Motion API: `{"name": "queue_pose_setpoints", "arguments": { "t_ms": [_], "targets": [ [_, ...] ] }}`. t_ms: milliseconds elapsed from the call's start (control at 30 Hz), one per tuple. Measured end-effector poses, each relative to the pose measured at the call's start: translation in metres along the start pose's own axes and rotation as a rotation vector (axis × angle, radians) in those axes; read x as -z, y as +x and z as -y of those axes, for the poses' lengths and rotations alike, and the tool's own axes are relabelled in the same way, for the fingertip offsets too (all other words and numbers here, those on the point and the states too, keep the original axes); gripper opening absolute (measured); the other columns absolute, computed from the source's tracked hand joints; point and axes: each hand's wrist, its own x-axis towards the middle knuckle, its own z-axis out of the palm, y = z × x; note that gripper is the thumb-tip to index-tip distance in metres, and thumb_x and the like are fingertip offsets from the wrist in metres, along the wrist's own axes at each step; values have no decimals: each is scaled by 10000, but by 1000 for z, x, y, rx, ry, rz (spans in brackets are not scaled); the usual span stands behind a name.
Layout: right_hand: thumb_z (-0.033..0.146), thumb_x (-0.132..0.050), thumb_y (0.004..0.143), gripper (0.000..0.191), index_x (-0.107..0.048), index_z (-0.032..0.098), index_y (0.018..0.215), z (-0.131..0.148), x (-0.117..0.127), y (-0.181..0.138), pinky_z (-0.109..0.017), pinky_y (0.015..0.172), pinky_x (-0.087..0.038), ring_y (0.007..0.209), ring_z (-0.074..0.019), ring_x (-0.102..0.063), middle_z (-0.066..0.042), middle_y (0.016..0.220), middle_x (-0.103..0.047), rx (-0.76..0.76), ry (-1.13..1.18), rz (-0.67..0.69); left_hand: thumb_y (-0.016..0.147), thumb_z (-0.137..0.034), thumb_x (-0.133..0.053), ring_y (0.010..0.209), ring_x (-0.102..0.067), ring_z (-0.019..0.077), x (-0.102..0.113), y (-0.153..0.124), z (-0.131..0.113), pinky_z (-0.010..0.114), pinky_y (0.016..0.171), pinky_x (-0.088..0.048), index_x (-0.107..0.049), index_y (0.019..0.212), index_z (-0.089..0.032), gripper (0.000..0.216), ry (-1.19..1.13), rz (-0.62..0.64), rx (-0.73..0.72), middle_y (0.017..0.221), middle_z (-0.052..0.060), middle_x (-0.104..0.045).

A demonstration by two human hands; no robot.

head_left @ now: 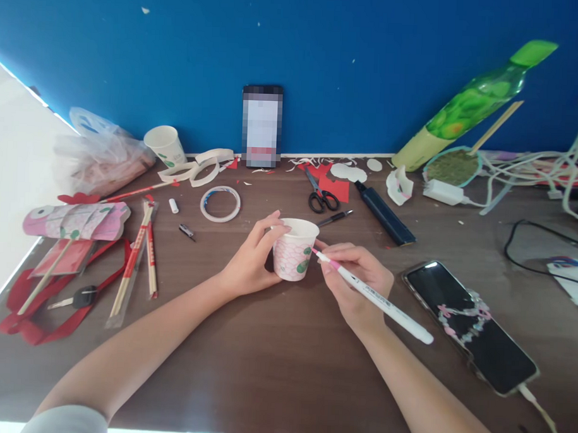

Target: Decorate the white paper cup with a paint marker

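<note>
My left hand [261, 256] is wrapped round the left side of a white paper cup [292, 257], which stands upright on the brown table [265, 361]. Pink scale-like lines and green leaf prints cover the cup's wall. In my right hand [357, 279] is a white marker pen [381, 302] with a pink tip. That tip points at the cup's right side, at or very close to the wall; I cannot tell whether it touches. Behind the cup lie black scissors [322, 195], a black pen [335, 218] and a roll of tape [220, 204].
A phone with a bead bracelet [475, 327] lies at right. Chopsticks [133, 261], a car key [80, 297] and a pink fish-shaped paper craft [75, 220] are at left. Along the blue wall are another paper cup [165, 146], an upright phone [262, 127] and a leaning green bottle [477, 106].
</note>
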Motion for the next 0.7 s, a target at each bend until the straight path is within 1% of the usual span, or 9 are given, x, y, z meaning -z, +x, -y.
{"name": "queue_pose_setpoints", "arguments": {
  "t_ms": [267, 400, 533, 700],
  "targets": [
    [201, -732, 761, 77, -657, 204, 746, -2, 0, -1, -372, 786, -629, 832, -232, -751, -23, 724, -712, -30, -16, -9, 738, -255, -786, 1365, -417, 387, 0, 0, 0, 597, 1072, -416, -313, 1372, -248, 792, 0, 0, -2, 1258, 147, -463],
    [167, -722, 764, 71, -663, 204, 748, -3, 0, -1, -348, 797, -622, 841, -224, -750, -20, 729, -709, -30, 14, -2, 736, -247, -789, 1365, -419, 388, 1, 0, -1, 587, 1083, -409, -308, 1371, -260, 796, 11, 10, 7, 1257, 142, -465],
    [147, -700, 772, 74, -665, 209, 752, -3, 0, 0, -343, 794, -624, 819, -211, -749, -16, 736, -703, -25, 42, -3, 736, -243, -783, 1362, -420, 384, 1, 0, -1, 588, 1085, -410, -311, 1370, -252, 790, 5, 6, -1, 1260, 146, -458],
    [186, -712, 769, 60, -663, 212, 745, -3, 1, 0, -351, 779, -627, 796, -212, -748, -21, 736, -705, -35, 11, -8, 742, -246, -774, 1363, -417, 372, 0, 0, -1, 597, 1091, -405, -310, 1370, -266, 781, 6, 9, 5, 1256, 134, -457]
  ]
}}
